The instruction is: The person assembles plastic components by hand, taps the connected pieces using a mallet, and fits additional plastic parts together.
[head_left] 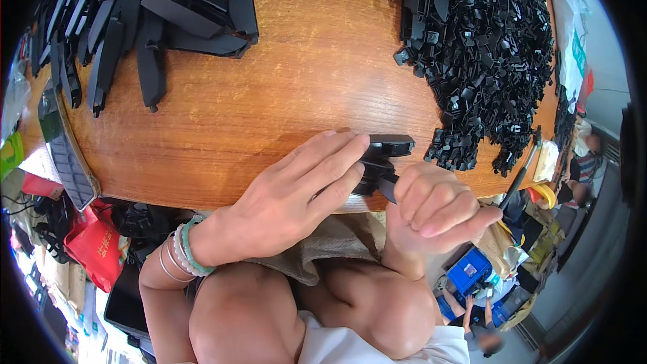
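Close to the table's near edge lies a long black plastic part [392, 145], partly covered by my left hand [296, 192]. The fingers of that hand are stretched together over the part and hold it against the wood. Just to the right, my right hand [438, 205] is closed in a fist with the thumb pointing right. A dark, flat tip [387, 189] shows at the fist's left side, against the black part. Whether it is a tool or a piece of the part, I cannot tell; the rest is hidden by the fingers.
Long black plastic parts [195, 10] are piled at the far left of the wooden table [303, 74]. A heap of small black clips [488, 74] covers its right side. A black-handled tool [519, 178] lies at the right edge. Bags and a blue crate [469, 268] stand below; other people sit at right.
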`<action>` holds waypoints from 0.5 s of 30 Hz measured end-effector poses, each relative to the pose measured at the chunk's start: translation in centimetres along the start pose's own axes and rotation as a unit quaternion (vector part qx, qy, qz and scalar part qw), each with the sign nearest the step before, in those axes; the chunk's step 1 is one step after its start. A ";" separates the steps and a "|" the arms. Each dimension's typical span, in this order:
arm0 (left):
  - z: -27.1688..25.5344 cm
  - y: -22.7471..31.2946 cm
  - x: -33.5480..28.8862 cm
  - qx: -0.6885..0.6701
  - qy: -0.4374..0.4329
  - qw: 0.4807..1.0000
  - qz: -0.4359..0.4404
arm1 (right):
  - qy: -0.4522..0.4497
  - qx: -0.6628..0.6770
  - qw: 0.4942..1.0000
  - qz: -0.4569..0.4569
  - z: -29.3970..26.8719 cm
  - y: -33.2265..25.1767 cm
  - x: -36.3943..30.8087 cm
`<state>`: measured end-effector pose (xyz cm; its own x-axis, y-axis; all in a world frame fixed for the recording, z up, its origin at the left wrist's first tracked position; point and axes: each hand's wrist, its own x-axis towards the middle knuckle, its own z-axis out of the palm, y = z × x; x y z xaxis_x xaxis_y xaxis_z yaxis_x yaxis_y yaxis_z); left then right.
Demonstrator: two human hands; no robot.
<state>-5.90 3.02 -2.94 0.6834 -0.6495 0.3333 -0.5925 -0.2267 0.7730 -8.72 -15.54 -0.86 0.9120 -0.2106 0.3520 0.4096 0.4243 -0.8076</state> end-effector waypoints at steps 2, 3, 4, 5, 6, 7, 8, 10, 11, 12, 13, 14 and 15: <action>-0.1 0.0 0.2 0.003 -0.004 1.000 0.004 | -0.023 -0.018 1.000 0.003 -0.3 0.3 0.0; -0.2 0.0 0.3 0.002 -0.005 1.000 0.002 | -0.022 -0.019 1.000 0.004 -0.3 0.3 0.1; -0.2 0.1 0.4 0.000 -0.006 1.000 0.000 | -0.045 -0.031 0.998 0.003 -0.3 0.3 0.3; -0.2 0.2 0.5 -0.003 -0.006 1.000 -0.001 | -0.069 -0.043 0.997 0.002 -0.3 0.3 0.4; -0.3 0.2 0.6 0.002 -0.008 1.000 -0.003 | -0.068 -0.045 0.997 0.004 -0.3 0.5 0.4; -0.3 0.3 0.6 0.006 -0.011 1.000 -0.002 | -0.078 -0.059 0.995 -0.011 -0.2 0.7 0.3; -0.3 0.3 0.6 0.001 -0.011 1.000 0.000 | -0.088 -0.074 0.993 -0.027 -0.1 0.7 0.2; -0.3 0.2 0.5 0.009 -0.001 1.000 -0.001 | -0.089 -0.087 0.992 -0.011 -0.1 0.4 0.2; -0.3 0.1 0.5 0.015 0.001 1.000 0.001 | -0.091 -0.096 0.991 0.004 -0.1 0.4 0.4; -0.3 0.0 0.5 0.016 0.000 1.000 -0.002 | -0.095 -0.093 0.991 -0.001 -0.1 0.5 0.6; -0.2 0.2 0.5 0.011 -0.002 1.000 -0.006 | -0.049 -0.062 0.997 -0.021 -0.1 0.1 0.6; -0.1 0.3 0.5 0.011 -0.001 1.000 -0.004 | -0.004 -0.029 0.999 -0.040 -0.2 -0.3 0.7; -0.1 0.3 0.5 0.013 0.002 1.000 -0.004 | 0.002 -0.012 0.999 -0.032 -0.6 -0.7 1.4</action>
<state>-5.68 2.67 -2.49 0.6903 -0.6446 0.3286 -0.5970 -0.2509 0.7620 -7.79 -16.64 -0.10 0.8837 -0.2401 0.4018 0.4668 0.3878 -0.7948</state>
